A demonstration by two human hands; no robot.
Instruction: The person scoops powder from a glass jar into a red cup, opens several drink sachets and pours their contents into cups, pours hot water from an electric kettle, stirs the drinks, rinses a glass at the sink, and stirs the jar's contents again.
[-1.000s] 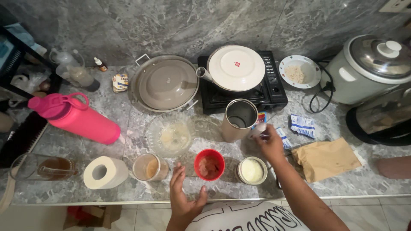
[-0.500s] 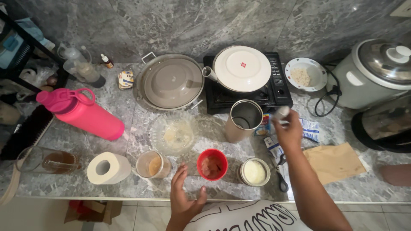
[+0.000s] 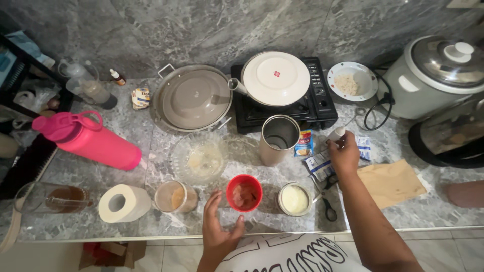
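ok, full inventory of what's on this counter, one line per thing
water bottle: 1, pink, lying at left
paper roll: 1, white, front left
glass cups: 2, clear with brown liquid, front left and beside the roll
glass bowl: 1, clear, centre
red cup: 1, front centre
small tin: 1, white contents, right of red cup
steel cup: 1, silver, before the stove
lidded pan: 1, grey, back
stove: 1, black, plate-covered pot on it
rice cooker: 1, grey, right
paper bag: 1, brown, right
scissors: 1, black
left hand: flat on counter edge
right hand: holds small white thing
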